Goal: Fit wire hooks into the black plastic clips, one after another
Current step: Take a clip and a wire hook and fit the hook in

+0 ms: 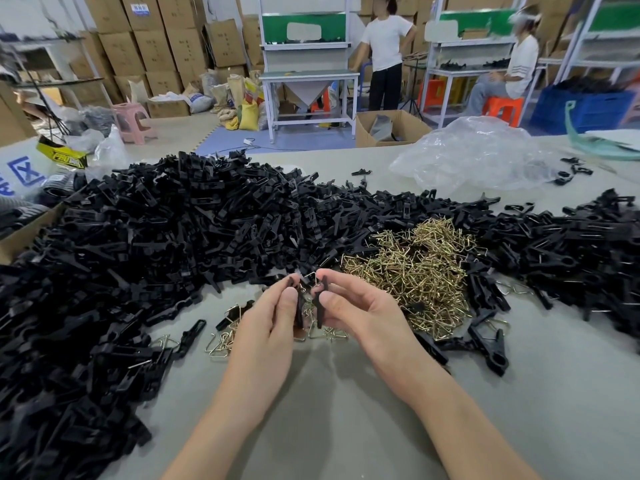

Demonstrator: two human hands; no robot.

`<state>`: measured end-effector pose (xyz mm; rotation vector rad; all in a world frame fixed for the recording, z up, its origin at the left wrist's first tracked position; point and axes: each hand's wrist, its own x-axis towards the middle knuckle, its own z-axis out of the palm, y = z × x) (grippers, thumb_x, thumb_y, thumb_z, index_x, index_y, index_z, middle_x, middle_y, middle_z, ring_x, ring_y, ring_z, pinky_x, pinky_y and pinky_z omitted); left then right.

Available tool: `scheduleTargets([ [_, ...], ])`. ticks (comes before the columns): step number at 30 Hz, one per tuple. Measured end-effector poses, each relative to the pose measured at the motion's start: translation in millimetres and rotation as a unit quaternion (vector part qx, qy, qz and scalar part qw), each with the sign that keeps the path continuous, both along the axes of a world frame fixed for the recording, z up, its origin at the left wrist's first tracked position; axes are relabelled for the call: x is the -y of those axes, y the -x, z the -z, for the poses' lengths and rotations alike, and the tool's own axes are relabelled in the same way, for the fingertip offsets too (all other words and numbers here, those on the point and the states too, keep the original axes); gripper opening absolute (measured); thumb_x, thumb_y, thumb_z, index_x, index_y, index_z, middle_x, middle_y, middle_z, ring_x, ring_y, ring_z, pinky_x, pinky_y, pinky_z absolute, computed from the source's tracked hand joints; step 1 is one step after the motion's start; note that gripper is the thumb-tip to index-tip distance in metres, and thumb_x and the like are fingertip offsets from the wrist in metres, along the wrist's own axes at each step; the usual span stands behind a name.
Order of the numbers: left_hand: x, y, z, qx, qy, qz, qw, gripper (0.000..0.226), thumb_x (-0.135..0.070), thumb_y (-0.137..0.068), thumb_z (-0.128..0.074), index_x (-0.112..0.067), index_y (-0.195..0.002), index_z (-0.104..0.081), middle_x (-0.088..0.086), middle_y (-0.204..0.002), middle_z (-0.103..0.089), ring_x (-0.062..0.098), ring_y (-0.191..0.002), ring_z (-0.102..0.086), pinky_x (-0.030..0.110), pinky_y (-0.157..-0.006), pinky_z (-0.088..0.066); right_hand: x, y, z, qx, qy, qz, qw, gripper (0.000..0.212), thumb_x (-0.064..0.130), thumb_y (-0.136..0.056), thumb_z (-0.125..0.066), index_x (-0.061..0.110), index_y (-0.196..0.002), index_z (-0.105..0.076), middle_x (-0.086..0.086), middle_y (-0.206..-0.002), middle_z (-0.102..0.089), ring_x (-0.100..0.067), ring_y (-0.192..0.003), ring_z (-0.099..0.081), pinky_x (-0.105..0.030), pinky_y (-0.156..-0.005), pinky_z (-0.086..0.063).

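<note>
Head view: we are looking down on a grey table [346,427] heaped with parts.
Clip mound: black plastic clips [138,254] are lying piled across the table's left and far side.
Left hand: the left hand [266,327] is hovering above the table's near middle, its fingers pinching the left clip piece [299,308], which is standing upright.
Wire hook: a wire hook [311,279] is sitting between the tops of the two held pieces.
Right hand: the right hand [356,313] is pinching the right clip piece [322,303], its fingers clamped on it just beside the other piece.
Hook pile: brass-coloured loose hooks [415,271] are lying just right of the hands.
Right heap: more clips [571,251] are spreading to the table's right edge.
Plastic bag: a crumpled clear bag [474,154] is lying at the far right.
</note>
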<state>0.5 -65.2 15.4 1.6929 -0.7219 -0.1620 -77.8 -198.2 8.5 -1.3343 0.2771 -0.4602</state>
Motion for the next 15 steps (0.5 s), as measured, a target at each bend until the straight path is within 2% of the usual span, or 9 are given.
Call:
scheduleTargets([
  [2, 0.2, 1.3, 0.4, 0.009, -0.013, 0.016, 1.000, 0.032, -0.032, -0.105, -0.040, -0.054, -0.107, -0.064, -0.007, -0.083, -0.070, 0.006, -0.073, -0.062, 0.025, -0.071, -0.054, -1.4, 0.2, -0.6, -0.008, 0.007, -0.012, 1.000, 0.032, 0.007, -0.095, -0.067, 0.025, -0.121, -0.071, -0.006, -0.115, -0.075, -0.023, -0.109, -0.071, -0.032, -0.093, -0.058],
  [5, 0.0, -0.8, 2.9, 0.016, -0.035, 0.003, 0.999, 0.031, -0.034, -0.103, -0.042, -0.040, -0.126, -0.062, -0.005, -0.100, -0.072, -0.001, -0.084, -0.059, 0.018, -0.084, -0.049, -2.7, 0.4, -1.8, -0.014, 0.005, -0.019, 1.000, 0.032, 0.007, -0.095, -0.066, 0.023, -0.123, -0.071, -0.009, -0.116, -0.074, -0.026, -0.107, -0.071, -0.033, -0.092, -0.058],
  [7, -0.5, -1.7, 2.5, 0.002, -0.022, -0.011, 1.000, 0.027, -0.034, -0.102, -0.046, -0.043, -0.122, -0.062, -0.007, -0.105, -0.074, 0.001, -0.088, -0.064, 0.018, -0.086, -0.051, -2.4, 0.8, -2.7, -0.010, 0.000, -0.018, 1.000, 0.032, 0.006, -0.095, -0.066, 0.023, -0.122, -0.071, -0.010, -0.116, -0.074, -0.029, -0.105, -0.072, -0.032, -0.090, -0.059],
  [9, -0.5, -1.3, 1.0, -0.014, -0.007, -0.009, 1.000, 0.023, -0.032, -0.101, -0.050, -0.044, -0.116, -0.062, -0.014, -0.096, -0.074, 0.004, -0.084, -0.067, 0.018, -0.077, -0.054, -2.1, 1.0, -2.9, -0.007, -0.005, -0.020, 1.000, 0.032, 0.006, -0.095, -0.065, 0.022, -0.123, -0.070, -0.011, -0.115, -0.074, -0.032, -0.103, -0.072, -0.032, -0.088, -0.060],
  [13, -0.9, -0.1, 0.5, -0.029, 0.018, -0.004, 0.999, 0.015, -0.028, -0.099, -0.055, -0.035, -0.108, -0.065, -0.008, -0.089, -0.072, 0.010, -0.076, -0.066, 0.025, -0.072, -0.056, -1.8, 1.3, -2.2, -0.006, -0.010, -0.018, 1.000, 0.032, 0.008, -0.094, -0.067, 0.022, -0.122, -0.071, -0.012, -0.115, -0.074, -0.033, -0.102, -0.072, -0.033, -0.087, -0.060],
  [15, -1.1, 0.6, 0.6, -0.028, 0.028, -0.011, 0.999, 0.012, -0.026, -0.099, -0.057, -0.033, -0.102, -0.066, -0.007, -0.088, -0.072, 0.009, -0.076, -0.066, 0.023, -0.070, -0.055, -1.4, 1.6, -2.3, -0.006, -0.013, -0.019, 1.000, 0.032, 0.008, -0.094, -0.067, 0.023, -0.121, -0.072, -0.016, -0.116, -0.072, -0.036, -0.103, -0.072, -0.036, -0.088, -0.060],
])
